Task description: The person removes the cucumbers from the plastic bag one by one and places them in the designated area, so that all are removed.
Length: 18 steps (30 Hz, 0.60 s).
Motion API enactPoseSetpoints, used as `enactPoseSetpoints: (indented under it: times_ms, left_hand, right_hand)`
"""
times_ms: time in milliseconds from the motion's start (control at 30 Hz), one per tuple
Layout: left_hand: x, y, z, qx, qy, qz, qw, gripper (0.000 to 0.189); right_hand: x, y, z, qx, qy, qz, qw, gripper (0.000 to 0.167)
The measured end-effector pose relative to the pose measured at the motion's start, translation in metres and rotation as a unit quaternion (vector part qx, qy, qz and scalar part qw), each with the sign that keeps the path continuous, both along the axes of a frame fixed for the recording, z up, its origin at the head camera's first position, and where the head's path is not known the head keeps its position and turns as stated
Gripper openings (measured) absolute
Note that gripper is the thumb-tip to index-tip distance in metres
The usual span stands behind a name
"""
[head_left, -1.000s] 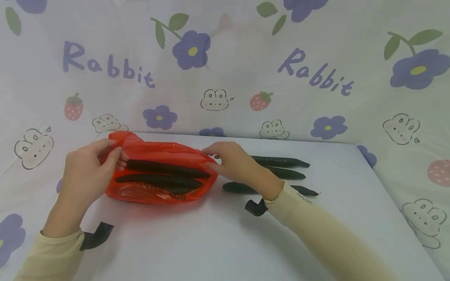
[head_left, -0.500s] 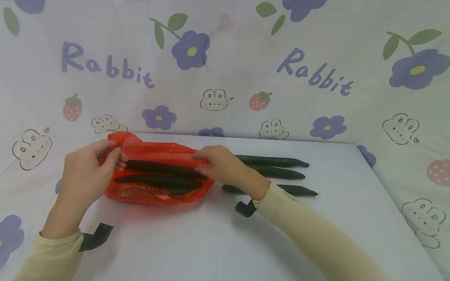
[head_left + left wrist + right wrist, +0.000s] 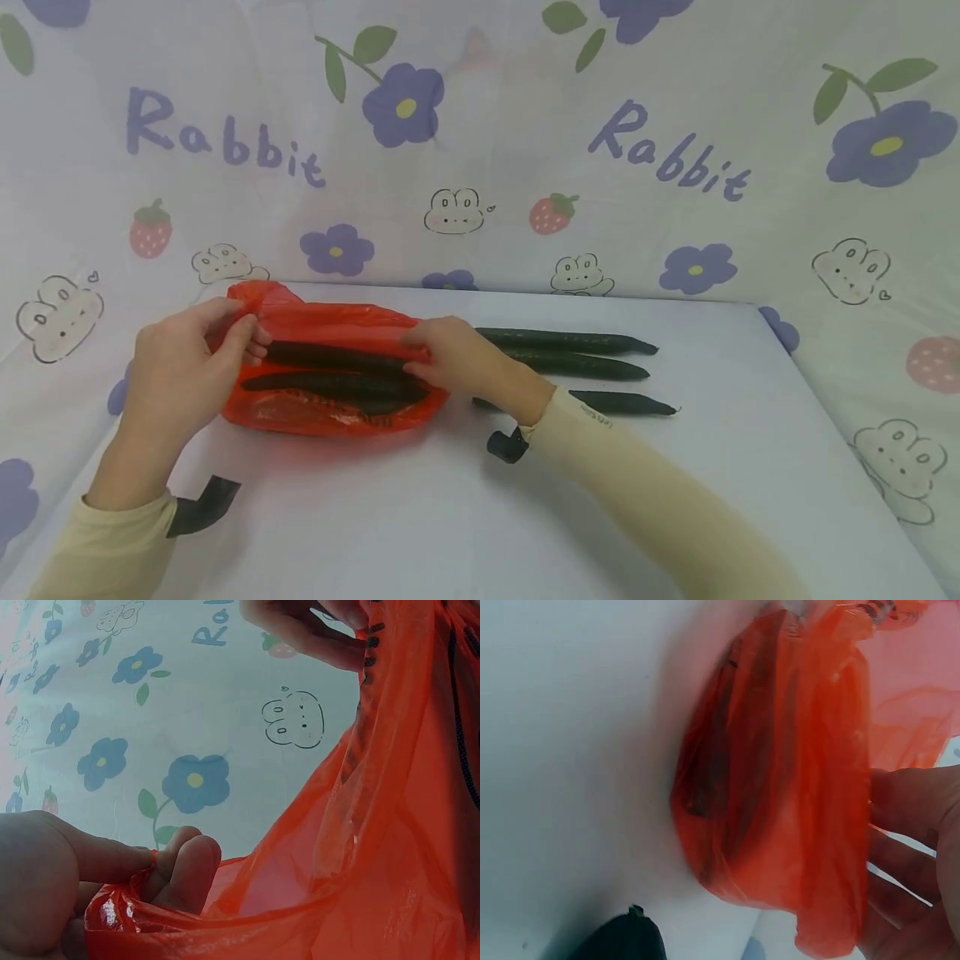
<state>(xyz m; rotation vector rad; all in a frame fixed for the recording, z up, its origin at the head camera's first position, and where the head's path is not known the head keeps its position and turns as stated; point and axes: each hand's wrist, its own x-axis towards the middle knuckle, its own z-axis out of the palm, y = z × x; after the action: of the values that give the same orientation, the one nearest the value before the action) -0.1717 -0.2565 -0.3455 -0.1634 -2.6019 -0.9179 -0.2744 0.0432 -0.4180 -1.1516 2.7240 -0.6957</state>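
A red plastic bag (image 3: 330,323) lies on the left part of the table, its mouth spread open. Inside it are two dark green cucumbers, a rear one (image 3: 322,356) and a front one (image 3: 322,385). My left hand (image 3: 180,358) pinches the bag's rim at the left, thumb against fingers, as the left wrist view confirms. At the right end, my right hand (image 3: 465,358) holds the bag's edge between thumb and fingers. To the right lie three more cucumbers: a back one (image 3: 570,340), a middle one (image 3: 592,365) and a front one (image 3: 626,403), each partly hidden by my right hand or arm.
The white table (image 3: 420,517) extends in front of the bag and to the right of the cucumbers. Behind it hangs a patterned cloth (image 3: 495,133) with flowers and rabbits. Black bands (image 3: 206,507) stick out from my sleeves.
My right hand has moved left along with the bag's right edge, over the cucumbers' right ends in the bag. More of the loose cucumbers shows. The left hand has stayed nearly still.
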Motion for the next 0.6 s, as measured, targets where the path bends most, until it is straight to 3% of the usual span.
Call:
enactPoseSetpoints:
  times_ms: [233,600]
  left_hand:
    - [0.000,0.000,0.002,-0.003,-0.004,0.002,1.0000,0.026]
    - [0.000,0.000,0.003,-0.003,-0.002,0.000,1.0000,0.025]
  right_hand:
    - [-0.002,-0.005,-0.008,0.004,0.008,0.018,0.9998,0.034]
    - [-0.005,-0.015,-0.012,0.048,-0.006,-0.012,0.9988,0.037]
